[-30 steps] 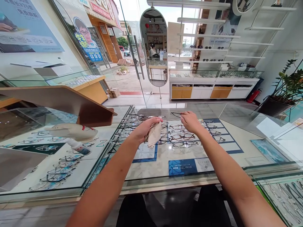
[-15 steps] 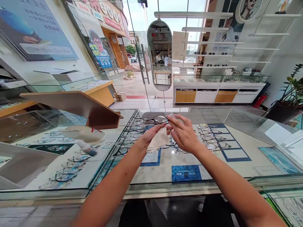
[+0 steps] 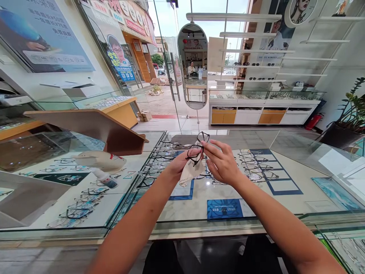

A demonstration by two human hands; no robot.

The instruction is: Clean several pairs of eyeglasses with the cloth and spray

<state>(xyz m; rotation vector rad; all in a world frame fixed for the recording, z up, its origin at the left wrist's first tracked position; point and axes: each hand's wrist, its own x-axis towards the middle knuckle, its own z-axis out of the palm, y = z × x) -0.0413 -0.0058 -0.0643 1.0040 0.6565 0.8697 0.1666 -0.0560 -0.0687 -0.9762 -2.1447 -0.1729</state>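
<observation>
Black-rimmed eyeglasses point(image 3: 199, 146) are held up over the glass counter, tilted with one lens higher than the other. My left hand point(image 3: 180, 163) is closed on them near the lower lens and also holds a pale cleaning cloth point(image 3: 191, 172), which hangs below the fingers. From the other side, my right hand point(image 3: 224, 161) grips the eyeglasses with its fingertips near the bridge and upper lens. Its thumb is lower, beside the cloth. Part of the frame's temples is hidden by the hands.
Rows of eyeglasses point(image 3: 155, 158) show in the glass display counter point(image 3: 185, 224). A blue card point(image 3: 224, 209) lies in front of my hands. On the left are a white spray bottle point(image 3: 105, 179), a cream-coloured object point(image 3: 99, 161) and a brown wooden stand point(image 3: 114, 133). An oval mirror point(image 3: 192, 68) stands beyond.
The eyeglasses have turned from lying nearly level to a steep tilt, with one lens raised and the other lowered over my left hand. The cloth has shifted slightly right.
</observation>
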